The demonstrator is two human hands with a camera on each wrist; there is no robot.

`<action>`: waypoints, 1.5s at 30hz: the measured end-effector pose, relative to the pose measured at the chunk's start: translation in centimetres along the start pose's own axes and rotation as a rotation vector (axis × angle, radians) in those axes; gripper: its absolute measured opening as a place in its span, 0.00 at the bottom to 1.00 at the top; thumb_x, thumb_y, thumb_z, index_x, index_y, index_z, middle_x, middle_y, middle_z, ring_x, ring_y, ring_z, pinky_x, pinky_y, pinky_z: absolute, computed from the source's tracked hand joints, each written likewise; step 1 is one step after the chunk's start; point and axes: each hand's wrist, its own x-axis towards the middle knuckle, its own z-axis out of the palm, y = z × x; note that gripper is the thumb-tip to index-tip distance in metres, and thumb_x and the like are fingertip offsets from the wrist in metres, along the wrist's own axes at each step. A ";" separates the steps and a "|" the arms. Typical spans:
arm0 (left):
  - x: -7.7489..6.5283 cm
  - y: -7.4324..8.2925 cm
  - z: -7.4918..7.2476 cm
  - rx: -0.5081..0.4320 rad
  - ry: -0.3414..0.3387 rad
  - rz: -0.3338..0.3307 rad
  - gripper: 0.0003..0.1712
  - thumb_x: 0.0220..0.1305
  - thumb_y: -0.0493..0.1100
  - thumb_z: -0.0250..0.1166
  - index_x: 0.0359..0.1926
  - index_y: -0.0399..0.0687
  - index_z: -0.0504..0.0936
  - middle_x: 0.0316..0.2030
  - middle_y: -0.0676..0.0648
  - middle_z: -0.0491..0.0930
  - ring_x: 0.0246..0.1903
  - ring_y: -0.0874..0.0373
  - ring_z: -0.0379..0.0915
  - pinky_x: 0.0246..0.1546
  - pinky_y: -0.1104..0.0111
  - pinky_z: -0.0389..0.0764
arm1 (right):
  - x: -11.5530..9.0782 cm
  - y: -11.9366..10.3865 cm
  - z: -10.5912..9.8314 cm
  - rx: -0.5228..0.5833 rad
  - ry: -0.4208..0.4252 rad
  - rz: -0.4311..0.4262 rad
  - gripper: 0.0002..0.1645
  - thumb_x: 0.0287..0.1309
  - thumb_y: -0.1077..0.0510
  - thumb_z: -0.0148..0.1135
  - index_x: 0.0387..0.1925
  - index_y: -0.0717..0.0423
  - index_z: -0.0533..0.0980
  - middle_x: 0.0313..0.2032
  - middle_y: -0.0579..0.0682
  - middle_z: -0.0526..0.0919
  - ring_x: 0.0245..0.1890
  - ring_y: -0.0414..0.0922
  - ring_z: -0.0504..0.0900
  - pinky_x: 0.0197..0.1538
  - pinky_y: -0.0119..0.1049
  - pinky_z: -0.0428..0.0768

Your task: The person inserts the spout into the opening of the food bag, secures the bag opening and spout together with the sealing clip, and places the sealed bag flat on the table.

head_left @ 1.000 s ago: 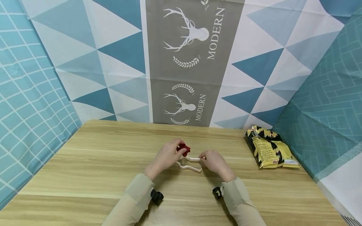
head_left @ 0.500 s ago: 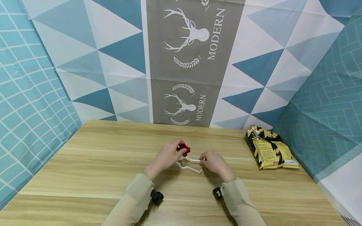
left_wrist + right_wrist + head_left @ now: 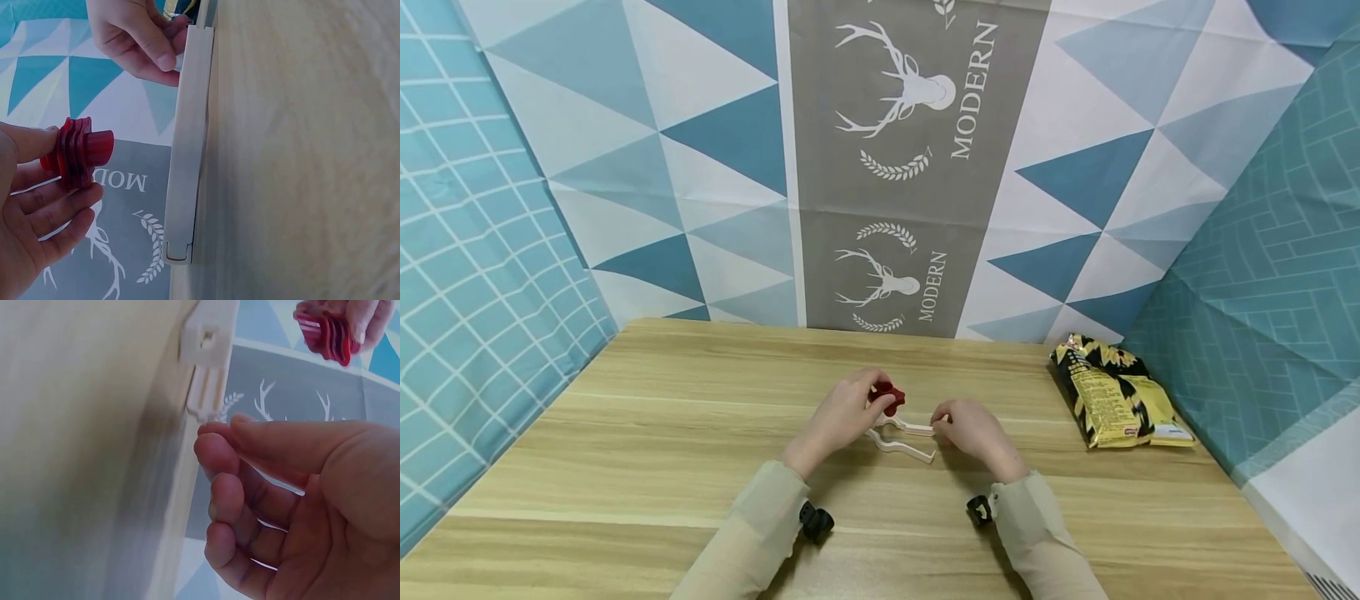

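In the left hand, a red lobed knob was pinched between thumb and fingers, its cylindrical stub left exposed. The right hand was held with fingers loosely curled, tips close together, just beside the end of the far white strip; no grip was seen. The near white strip was laid on the wood-grain table, well apart from a yellow-and-black packet. The step was judged to be strip alignment; next, a steady fingertip hold seemed called for.
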 end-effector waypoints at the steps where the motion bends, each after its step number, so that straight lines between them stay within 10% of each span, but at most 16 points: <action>1: 0.0 0.0 0.0 0.001 0.000 0.000 0.07 0.63 0.48 0.58 0.38 0.52 0.74 0.33 0.57 0.76 0.31 0.67 0.73 0.33 0.73 0.74 | 0.0 0.1 -0.2 0.002 0.004 0.004 0.07 0.56 0.59 0.58 0.34 0.54 0.81 0.22 0.45 0.78 0.21 0.39 0.71 0.29 0.34 0.70; 45: 0.1 0.1 0.2 0.011 0.052 -0.039 0.06 0.59 0.48 0.61 0.34 0.52 0.76 0.29 0.56 0.77 0.28 0.66 0.72 0.30 0.72 0.73 | -1.4 6.8 -5.2 0.105 0.190 0.203 0.17 0.64 0.54 0.47 0.45 0.60 0.75 0.26 0.50 0.81 0.21 0.42 0.73 0.24 0.35 0.68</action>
